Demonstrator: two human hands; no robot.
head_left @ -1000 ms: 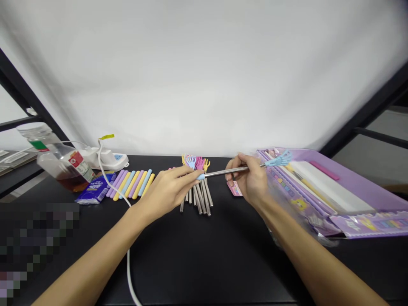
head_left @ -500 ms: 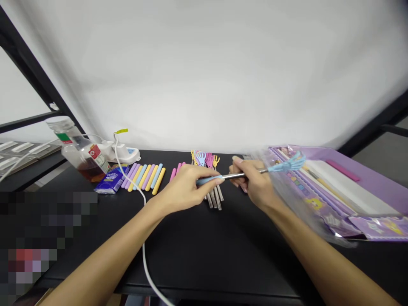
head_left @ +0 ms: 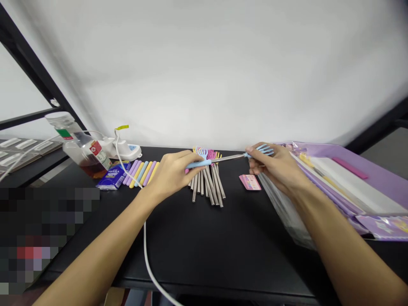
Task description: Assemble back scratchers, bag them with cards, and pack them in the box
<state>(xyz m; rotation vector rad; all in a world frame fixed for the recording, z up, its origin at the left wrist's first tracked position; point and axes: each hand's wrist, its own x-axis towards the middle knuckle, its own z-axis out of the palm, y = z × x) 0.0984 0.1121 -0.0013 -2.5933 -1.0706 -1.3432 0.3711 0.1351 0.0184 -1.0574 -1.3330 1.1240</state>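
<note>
A back scratcher with a metal rod (head_left: pixel 228 158) is held level above the table between my two hands. My left hand (head_left: pixel 174 172) is closed on its light blue handle. My right hand (head_left: pixel 274 163) pinches the other end, at the base of the blue hand-shaped head, whose fingers show past my thumb. Below and behind lie several metal rods (head_left: pixel 213 187) with coloured hand-shaped heads at their far ends. To the left, several pastel handle tubes (head_left: pixel 140 173) lie in a row, partly hidden by my left hand. Small pink cards (head_left: pixel 250 182) rest under my right hand.
On the right stand a purple box (head_left: pixel 382 170) and clear plastic bags (head_left: pixel 287 212). At left are a tilted bottle (head_left: pixel 86 148), a blue tissue pack (head_left: pixel 113 176) and a power strip (head_left: pixel 135 151). A white cable (head_left: pixel 145 250) runs over the table's front edge.
My right hand has slid outward from the metal rod to the head end. My left hand has moved slightly left and up with the handle. The pink cards have come into view.
</note>
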